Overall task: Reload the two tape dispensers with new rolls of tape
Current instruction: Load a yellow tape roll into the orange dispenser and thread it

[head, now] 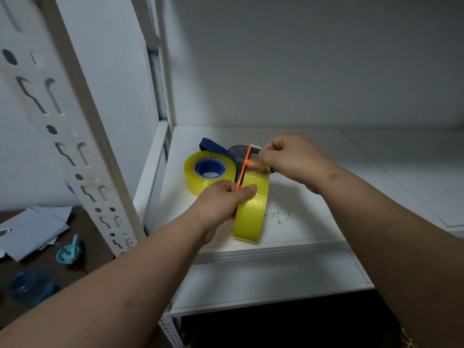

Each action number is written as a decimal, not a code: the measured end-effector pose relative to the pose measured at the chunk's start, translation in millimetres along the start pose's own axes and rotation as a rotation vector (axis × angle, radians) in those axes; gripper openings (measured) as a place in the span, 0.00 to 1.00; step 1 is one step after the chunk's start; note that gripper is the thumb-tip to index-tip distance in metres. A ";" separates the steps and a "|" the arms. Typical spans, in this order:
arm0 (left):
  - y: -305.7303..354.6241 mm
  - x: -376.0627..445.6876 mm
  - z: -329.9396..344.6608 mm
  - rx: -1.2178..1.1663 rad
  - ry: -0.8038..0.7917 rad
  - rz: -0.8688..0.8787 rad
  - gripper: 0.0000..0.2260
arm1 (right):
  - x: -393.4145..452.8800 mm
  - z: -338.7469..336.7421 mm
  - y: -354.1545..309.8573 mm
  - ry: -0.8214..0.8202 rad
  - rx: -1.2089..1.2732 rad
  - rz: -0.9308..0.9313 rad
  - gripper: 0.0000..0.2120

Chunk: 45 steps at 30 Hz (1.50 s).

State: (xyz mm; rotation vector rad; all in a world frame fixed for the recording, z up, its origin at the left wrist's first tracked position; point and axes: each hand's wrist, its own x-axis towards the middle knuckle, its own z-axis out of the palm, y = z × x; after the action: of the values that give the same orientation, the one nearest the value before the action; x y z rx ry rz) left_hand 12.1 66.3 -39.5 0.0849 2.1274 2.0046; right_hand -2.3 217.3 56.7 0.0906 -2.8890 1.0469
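Two tape dispensers sit on the white shelf (313, 197), and both hands work on the orange one. The orange tape dispenser (244, 169) stands on edge near the shelf's front left part, loaded with a yellowish clear tape roll (251, 209) that rests on the shelf surface. The left hand (221, 199) grips this roll and the dispenser frame from the left side, thumb pressed on the roll's outer face and the other fingers wrapped behind the orange plate. The right hand (288, 159) is at the far end of the orange dispenser, its fingers pinched together close to the serrated cutter (256, 147); it seems to be pinching the loose end of tape there, though motion blur makes that uncertain.

Just left of the orange dispenser lies the blue tape dispenser (213, 156), flat on the shelf, with a second yellowish clear tape roll (198, 179) seated around its blue hub. The two dispensers are touching or nearly so; the left hand covers the spot.

Left of the shelf rises a perforated white upright post (75, 151). Beyond it, lower down, a dark floor holds white papers (32, 229), a small teal dish (69, 252) and a blurred blue ring-shaped object (30, 287).
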 end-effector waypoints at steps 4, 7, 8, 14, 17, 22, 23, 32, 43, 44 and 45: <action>2.3 -2.6 4.9 0.009 0.041 0.002 0.16 | 2.2 -3.9 -1.6 -0.033 -0.022 0.003 0.15; 5.6 -3.7 11.1 0.025 0.060 -0.010 0.16 | 5.5 -5.4 4.4 -0.044 -0.114 -0.044 0.14; 6.6 -4.2 13.5 0.039 0.068 -0.011 0.17 | 6.3 -5.9 6.6 -0.040 -0.139 -0.069 0.13; 5.2 -5.5 30.6 0.040 0.188 -0.018 0.18 | 10.1 -13.2 26.3 -0.041 -0.142 -0.057 0.16; 4.4 -8.5 40.6 0.024 0.214 -0.004 0.19 | 13.2 -15.3 36.8 -0.030 -0.201 -0.034 0.15; -2.5 -11.2 52.1 0.012 0.256 0.024 0.19 | 16.0 -18.0 41.9 0.023 -0.393 -0.073 0.10; -4.0 -11.6 53.3 -0.003 0.261 0.030 0.19 | 15.8 -17.3 42.2 0.039 -0.424 -0.098 0.09; -7.1 -2.5 46.2 0.030 0.274 0.081 0.20 | 12.6 -13.7 42.2 0.278 -0.605 -0.399 0.11; -3.8 1.7 18.5 -0.014 0.155 0.016 0.19 | 22.9 9.8 19.7 0.290 -0.653 -0.317 0.06; -3.2 1.8 16.7 -0.025 0.138 0.008 0.19 | 22.8 11.7 16.7 0.294 -0.690 -0.342 0.07; -2.1 1.8 15.1 -0.038 0.116 -0.002 0.18 | 21.9 13.6 13.9 0.297 -0.730 -0.372 0.07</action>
State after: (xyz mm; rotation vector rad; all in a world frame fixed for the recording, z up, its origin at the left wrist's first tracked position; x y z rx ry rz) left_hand 13.5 81.3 -42.6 -0.0406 2.1554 2.0954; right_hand -25.8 218.5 39.2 0.3694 -2.6353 -0.0693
